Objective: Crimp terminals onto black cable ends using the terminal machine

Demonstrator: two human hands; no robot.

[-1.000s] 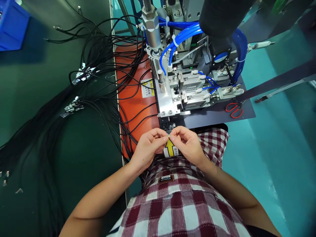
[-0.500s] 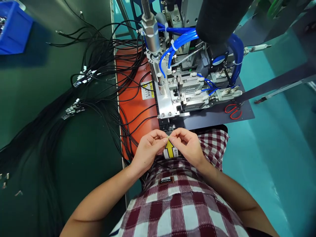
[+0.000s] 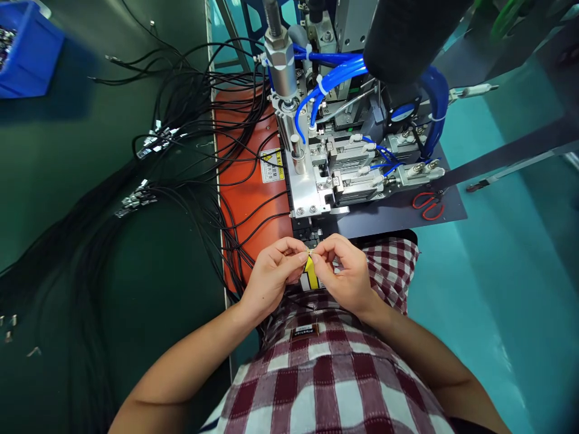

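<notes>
Both hands meet at the front edge of the machine (image 3: 312, 175), fingertips almost touching. My left hand (image 3: 274, 271) is closed in a pinch, thumb against forefinger; what sits between them is too small to make out. My right hand (image 3: 346, 271) pinches a tiny shiny metal piece (image 3: 310, 251) that shows between the two sets of fingertips. Just below the fingers is a yellow-and-white arrow label (image 3: 311, 274), partly covered by the right hand. Black cables (image 3: 239, 241) run over the orange cover left of my hands.
Bundles of black cables with metal connector ends (image 3: 156, 141) lie on the dark green table (image 3: 172, 337). A blue bin (image 3: 34, 54) of small metal parts stands at the far left. Red-handled scissors (image 3: 427, 205) rest on the grey plate to the right.
My right hand has turned slightly and now covers more of the arrow label. A little more of the metal piece shows. My left hand stays nearly in place. The view has shifted slightly.
</notes>
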